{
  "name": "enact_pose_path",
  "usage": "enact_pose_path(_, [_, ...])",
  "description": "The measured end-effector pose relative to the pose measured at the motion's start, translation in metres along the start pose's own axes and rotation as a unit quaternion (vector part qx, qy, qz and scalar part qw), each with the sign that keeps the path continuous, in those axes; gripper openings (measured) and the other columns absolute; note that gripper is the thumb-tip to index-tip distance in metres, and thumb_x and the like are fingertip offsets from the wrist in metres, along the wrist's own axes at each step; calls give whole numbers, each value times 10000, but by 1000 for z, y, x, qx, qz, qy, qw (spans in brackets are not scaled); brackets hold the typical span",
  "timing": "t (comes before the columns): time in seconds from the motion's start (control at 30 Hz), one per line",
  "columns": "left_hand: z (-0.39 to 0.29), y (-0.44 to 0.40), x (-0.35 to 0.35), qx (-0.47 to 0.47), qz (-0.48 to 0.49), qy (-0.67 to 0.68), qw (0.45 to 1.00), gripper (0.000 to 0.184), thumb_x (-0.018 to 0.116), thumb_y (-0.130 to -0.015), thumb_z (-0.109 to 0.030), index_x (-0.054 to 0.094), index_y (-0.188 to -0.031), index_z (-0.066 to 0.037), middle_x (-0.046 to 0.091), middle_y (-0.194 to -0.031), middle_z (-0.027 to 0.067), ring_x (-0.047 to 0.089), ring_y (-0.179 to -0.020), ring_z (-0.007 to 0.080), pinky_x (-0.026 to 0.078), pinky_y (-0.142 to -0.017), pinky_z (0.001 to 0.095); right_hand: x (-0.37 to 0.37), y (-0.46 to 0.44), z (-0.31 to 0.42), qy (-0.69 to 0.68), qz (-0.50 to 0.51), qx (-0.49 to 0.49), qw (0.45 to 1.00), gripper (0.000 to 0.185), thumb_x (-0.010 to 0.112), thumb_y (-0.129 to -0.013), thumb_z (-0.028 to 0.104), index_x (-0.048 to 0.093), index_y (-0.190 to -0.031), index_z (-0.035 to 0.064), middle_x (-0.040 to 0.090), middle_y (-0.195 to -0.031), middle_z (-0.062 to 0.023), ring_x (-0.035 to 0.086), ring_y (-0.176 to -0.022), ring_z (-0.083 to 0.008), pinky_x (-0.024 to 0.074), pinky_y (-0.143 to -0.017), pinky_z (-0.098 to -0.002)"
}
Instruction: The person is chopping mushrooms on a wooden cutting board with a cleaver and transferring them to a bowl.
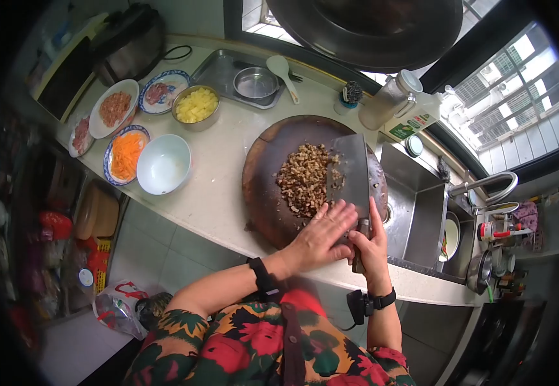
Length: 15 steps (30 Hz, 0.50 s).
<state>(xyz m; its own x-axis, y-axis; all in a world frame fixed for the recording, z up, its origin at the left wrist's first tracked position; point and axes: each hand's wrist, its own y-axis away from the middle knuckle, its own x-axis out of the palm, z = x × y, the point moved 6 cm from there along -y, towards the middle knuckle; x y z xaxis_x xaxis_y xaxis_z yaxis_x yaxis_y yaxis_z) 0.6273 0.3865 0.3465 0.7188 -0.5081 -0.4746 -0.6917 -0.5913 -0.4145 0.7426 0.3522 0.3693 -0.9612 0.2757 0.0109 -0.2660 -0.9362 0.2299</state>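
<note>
A round wooden chopping board [263, 212] lies on the counter with a heap of finely chopped brown food [303, 177], perhaps mushrooms, in its middle. My right hand [372, 248] grips the handle of a cleaver [351, 170], and the broad blade stands at the heap's right side with bits stuck to it. Fingers stretched out, my left hand [324, 235] rests at the near edge of the heap, close to the blade's lower end. It holds nothing that I can see.
Left of the board stand a white bowl [163, 165], a plate of shredded carrot [126, 154], a metal bowl of yellow cubes [195, 106] and plates of meat [115, 109]. A metal tray [218, 64] lies behind. The sink [421, 219] is at the right; a wok [369, 32] hangs above.
</note>
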Motion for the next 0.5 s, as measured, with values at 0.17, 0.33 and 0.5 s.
enact_pose_path(0.17, [16,-15,18,8,83,-182,980,912,271,-802,-729,170,-1438,-83,118,-1507,106,69,-1399,244,-43,-1026,639,-24,18,-4,-101,49,66,991,807,521,-757,-33,139,-1451,125,503,-666,-45,462,-415,-111,391,-363,-232])
enact_pose_path(0.33, [46,-39,12,-43,74,-236,968,908,268,-806,-722,154,-1441,-84,121,-1507,102,82,-1397,251,-20,-1047,614,-52,46,-5,-127,75,106,983,820,526,-742,-21,141,-1451,124,494,-683,-51,456,-415,-110,386,-372,-227])
enact_pose_path(0.5, [63,-43,-17,-123,6,-198,972,824,306,-844,-662,258,-1408,-64,249,-1463,133,177,-1375,270,31,-1074,567,-101,30,-19,18,-5,31,999,823,493,-722,-83,162,-1447,119,492,-637,-30,460,-419,-87,396,-362,-226])
